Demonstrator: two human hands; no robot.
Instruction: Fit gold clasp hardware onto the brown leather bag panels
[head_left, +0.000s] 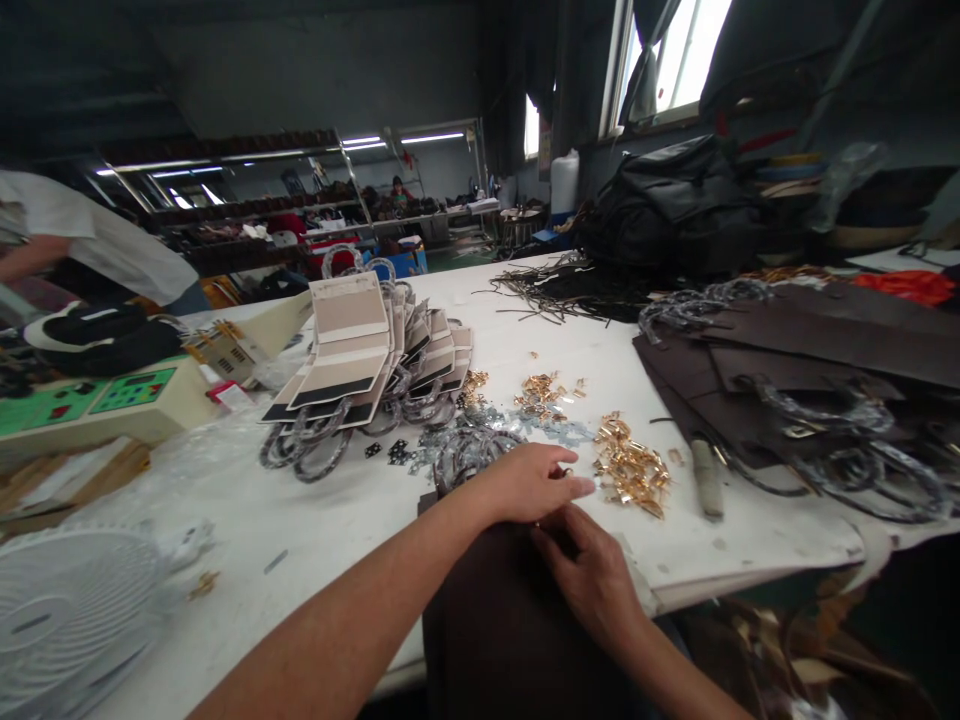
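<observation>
A dark brown leather-like panel [487,610] hangs down in front of me, over the table's near edge. My left hand [529,482] is at its top edge, fingers bent together around something too small to make out. Just below it, my right hand [592,570] grips the top of the panel between thumb and fingers; the fingertips are partly hidden. Plastic-wrapped ring handles [469,455] lie directly behind my left hand. Gold metal fittings [634,470] are heaped to the right of my hands, with a second gold pile [540,395] farther back.
Beige panels with wrapped handles [349,340] are stacked left, near thin metal plates [405,455]. Brown panels [810,350] cover the right side, beside a grey-green cylinder [706,478]. A white fan [67,610] occupies the left front. A person in a white shirt [97,235] leans at far left.
</observation>
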